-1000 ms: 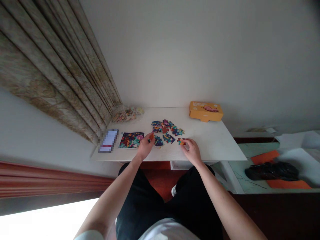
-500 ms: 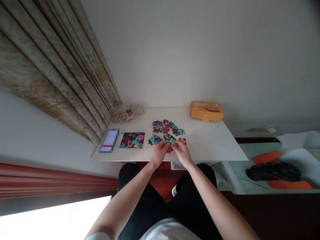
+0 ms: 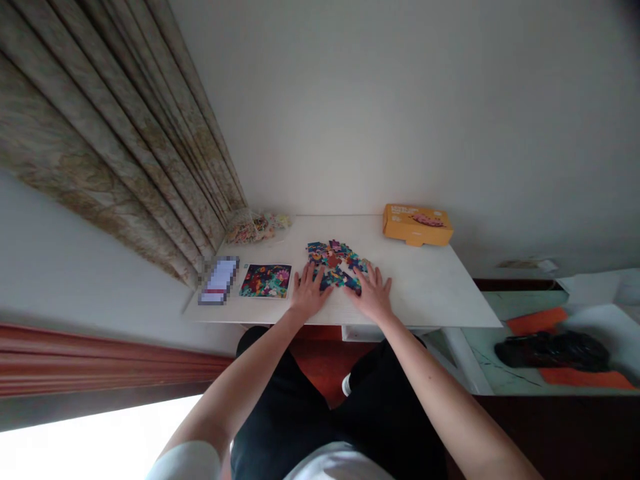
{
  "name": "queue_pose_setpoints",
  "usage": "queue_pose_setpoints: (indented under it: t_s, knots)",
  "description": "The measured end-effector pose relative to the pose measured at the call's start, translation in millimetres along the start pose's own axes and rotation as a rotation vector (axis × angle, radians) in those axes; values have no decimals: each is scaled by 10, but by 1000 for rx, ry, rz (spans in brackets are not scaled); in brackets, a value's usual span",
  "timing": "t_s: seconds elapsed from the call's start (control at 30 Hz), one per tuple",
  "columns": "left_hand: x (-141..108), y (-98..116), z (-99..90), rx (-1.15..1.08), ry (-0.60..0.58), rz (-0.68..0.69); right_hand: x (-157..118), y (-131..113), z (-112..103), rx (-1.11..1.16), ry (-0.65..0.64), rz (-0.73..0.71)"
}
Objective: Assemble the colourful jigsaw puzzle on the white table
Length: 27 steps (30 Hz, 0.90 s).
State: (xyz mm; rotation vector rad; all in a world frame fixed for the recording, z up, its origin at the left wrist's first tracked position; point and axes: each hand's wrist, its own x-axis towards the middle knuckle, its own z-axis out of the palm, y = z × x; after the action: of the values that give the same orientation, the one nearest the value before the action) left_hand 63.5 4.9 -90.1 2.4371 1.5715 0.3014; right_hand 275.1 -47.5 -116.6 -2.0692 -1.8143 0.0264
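Colourful jigsaw puzzle pieces (image 3: 334,260) lie gathered in a loose cluster on the white table (image 3: 415,293), with a bare gap near their middle. My left hand (image 3: 309,293) rests on the cluster's left side, fingers spread and pointing away from me. On the right side, my right hand (image 3: 373,293) is spread too, its fingertips over the edge pieces. Neither hand grips anything. Some pieces are hidden beneath the fingers. A picture card (image 3: 265,281) printed in similar colours lies just left of my left hand.
A phone (image 3: 219,281) with a blurred screen lies at the table's left edge. Behind it sits a clear bag (image 3: 250,228) of small pieces. A yellow box (image 3: 418,225) stands at the back right. Lower right, a black object (image 3: 553,350) rests on a green surface.
Both hands were pinching at puzzle pieces near the front; now they have moved apart and lie spread on either side. The pieces sit closer together.
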Motion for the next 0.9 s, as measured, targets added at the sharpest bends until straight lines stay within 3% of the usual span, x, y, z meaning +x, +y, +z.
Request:
queue_pose_setpoints:
  t_s: [0.27, 0.57, 0.67, 0.77, 0.9]
  knots:
    - [652, -137, -45, 18, -12, -8, 597, 21, 125, -11, -87, -97]
    - [1418, -333, 14, -89, 44, -100, 1211, 217, 418, 124, 71, 51]
    - [1562, -317, 7, -93, 26, -85, 1360, 245, 434, 161, 103, 43]
    - [1660, -277, -39, -84, -40, 31, 1453, 191, 388, 98, 7, -81]
    - [1567, -269, -101, -140, -54, 139, 1585, 109, 346, 44, -70, -164]
